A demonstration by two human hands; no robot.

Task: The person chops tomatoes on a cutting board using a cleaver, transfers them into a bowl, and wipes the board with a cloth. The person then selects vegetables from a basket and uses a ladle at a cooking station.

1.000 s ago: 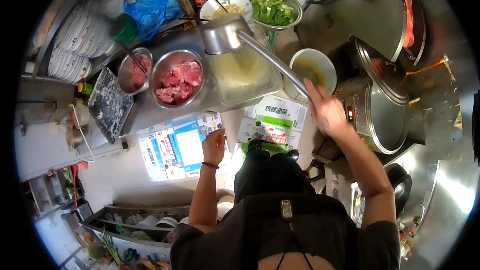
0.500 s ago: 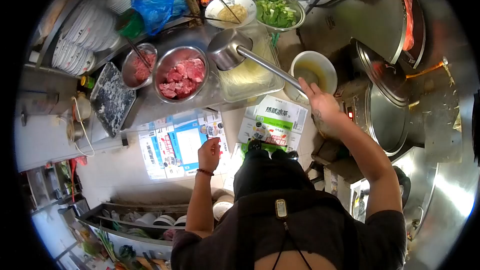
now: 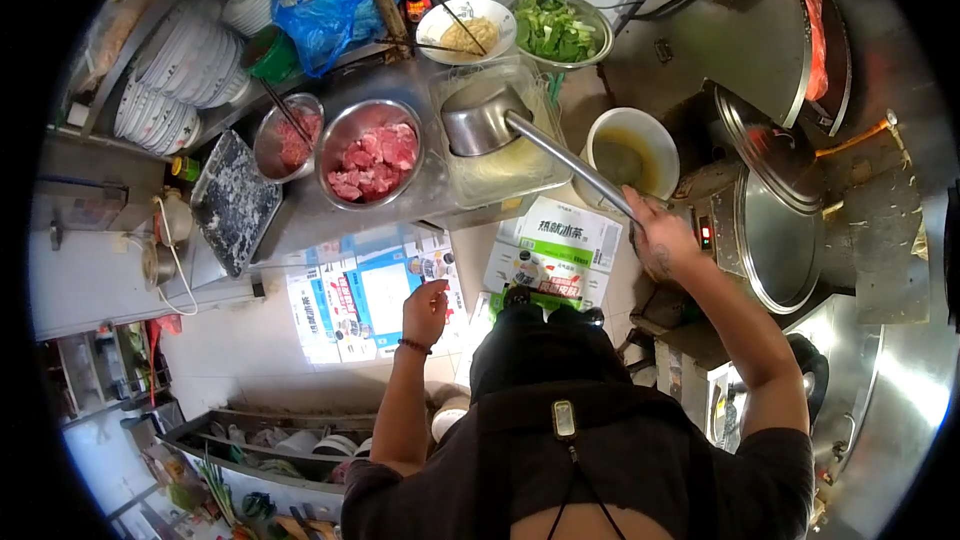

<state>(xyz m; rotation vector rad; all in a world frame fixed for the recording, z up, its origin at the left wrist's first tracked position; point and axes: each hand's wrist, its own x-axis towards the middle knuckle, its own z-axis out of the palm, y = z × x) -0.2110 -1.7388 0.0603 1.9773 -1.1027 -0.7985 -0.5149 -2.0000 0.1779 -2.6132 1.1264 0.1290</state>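
Note:
My right hand (image 3: 662,237) is wrapped round the end of a long metal handle. That handle belongs to a deep steel ladle (image 3: 478,123), whose cup is over a clear tray (image 3: 545,178) of pale thin noodles (image 3: 500,165). Whether the cup touches the noodles I cannot tell, and its inside is hidden. Below the ladle's handle stands a white bucket (image 3: 668,145) with yellowish liquid in it. My left hand (image 3: 427,312) hangs above the floor with its fingers curled, apart from everything, and nothing shows in it.
Left of the tray sit a steel bowl of raw meat chunks (image 3: 375,158), a smaller bowl of minced meat (image 3: 293,138) and a dark floury tray (image 3: 236,205). Behind are chopped garlic (image 3: 468,35) and leafy greens (image 3: 553,28). A lidded pot (image 3: 785,240) stands right. Flattened cartons (image 3: 555,245) cover floor.
The ladle's cup has moved nearer to me and a little right over the noodle tray. My right hand has come slightly back with it. My left hand stays much the same.

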